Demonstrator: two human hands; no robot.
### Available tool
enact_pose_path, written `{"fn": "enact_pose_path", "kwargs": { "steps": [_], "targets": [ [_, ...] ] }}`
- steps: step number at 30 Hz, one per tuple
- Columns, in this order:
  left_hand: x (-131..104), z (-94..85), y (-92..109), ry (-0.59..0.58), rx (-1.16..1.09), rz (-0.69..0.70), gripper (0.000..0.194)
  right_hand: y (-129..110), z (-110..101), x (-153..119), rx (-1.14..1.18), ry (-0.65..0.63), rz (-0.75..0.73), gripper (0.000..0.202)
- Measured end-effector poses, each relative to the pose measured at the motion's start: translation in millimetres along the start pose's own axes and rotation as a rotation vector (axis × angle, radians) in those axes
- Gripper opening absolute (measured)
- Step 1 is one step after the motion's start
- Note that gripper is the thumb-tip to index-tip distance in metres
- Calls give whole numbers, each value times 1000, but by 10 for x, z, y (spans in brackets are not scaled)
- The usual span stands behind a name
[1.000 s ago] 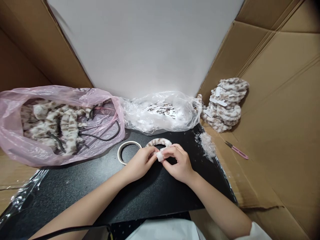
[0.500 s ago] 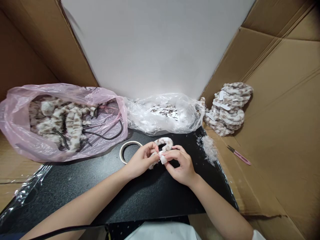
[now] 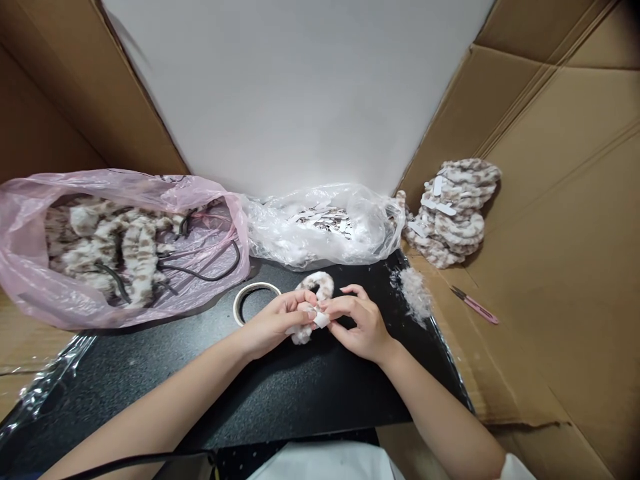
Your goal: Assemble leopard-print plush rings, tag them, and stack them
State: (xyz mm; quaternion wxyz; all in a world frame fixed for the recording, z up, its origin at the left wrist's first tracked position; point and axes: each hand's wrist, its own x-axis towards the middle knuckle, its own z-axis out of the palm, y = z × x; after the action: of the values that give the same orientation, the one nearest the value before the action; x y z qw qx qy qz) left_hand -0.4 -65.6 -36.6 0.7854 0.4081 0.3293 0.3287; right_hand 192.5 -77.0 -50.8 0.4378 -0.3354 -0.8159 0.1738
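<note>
My left hand (image 3: pixel 274 321) is closed on a furry, brown-and-white plush strip (image 3: pixel 319 283), which curls into a loop above my fingers. Its fluffy lower end (image 3: pixel 301 335) shows beneath the left fingers. With thumb and forefinger, my right hand (image 3: pixel 361 325) pinches a small white strip (image 3: pixel 321 320) against the plush. The other right fingers are bent and lifted. Fingers hide the spot where strip and plush meet. Beside my left hand, a roll of tape (image 3: pixel 239 305) lies flat on the black table (image 3: pixel 280 400).
A pink plastic bag (image 3: pixel 30 293) holds furry pieces and dark cords at left. Behind my hands, a clear bag (image 3: pixel 280 243) contains white strips. At right are stacked furry loops (image 3: pixel 463 220), loose fluff (image 3: pixel 415 293) and pink-handled snips (image 3: pixel 480 310). Cardboard walls (image 3: pixel 565 220) flank the table.
The white strip has turned and sits closer against the plush, with more of the plush's lower end showing. The whole view has shifted slightly.
</note>
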Motion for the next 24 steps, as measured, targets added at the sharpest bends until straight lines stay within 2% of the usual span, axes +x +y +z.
{"fn": "enact_pose_path", "kwargs": {
  "steps": [3, 7, 11, 13, 15, 17, 19, 22, 24],
  "targets": [
    [17, -13, -19, -1, 85, 36, 32, 18, 2, 13, 17, -56, 12, 20],
    [14, -53, -20, 71, 277, 163, 30, -21, -27, 24, 110, -112, 3, 25],
    [-42, -40, -14, 47, 685, 305, 14, -98, -117, 62, 148, -16, 25, 34],
    [-69, -11, -31, 7, 930, 375, 8, -113, -157, 100, 127, 30, 45, 29],
    [-86, 14, -63, -12, 1129, 474, 13, -101, -180, 136, 97, -12, 92, 21],
    [-94, 23, -96, -21, 1252, 572, 20, -73, -186, 157, 80, -108, 195, 19],
    [-97, 14, -114, -36, 1321, 646, 22, -43, -179, 158, 130, -192, 367, 23],
    [-97, -11, -106, -42, 1395, 752, 18, -23, -148, 143, 411, -284, 685, 26],
    [-93, -23, -93, -37, 1437, 831, 16, -28, -121, 141, 637, -311, 846, 30]
  ]
}}
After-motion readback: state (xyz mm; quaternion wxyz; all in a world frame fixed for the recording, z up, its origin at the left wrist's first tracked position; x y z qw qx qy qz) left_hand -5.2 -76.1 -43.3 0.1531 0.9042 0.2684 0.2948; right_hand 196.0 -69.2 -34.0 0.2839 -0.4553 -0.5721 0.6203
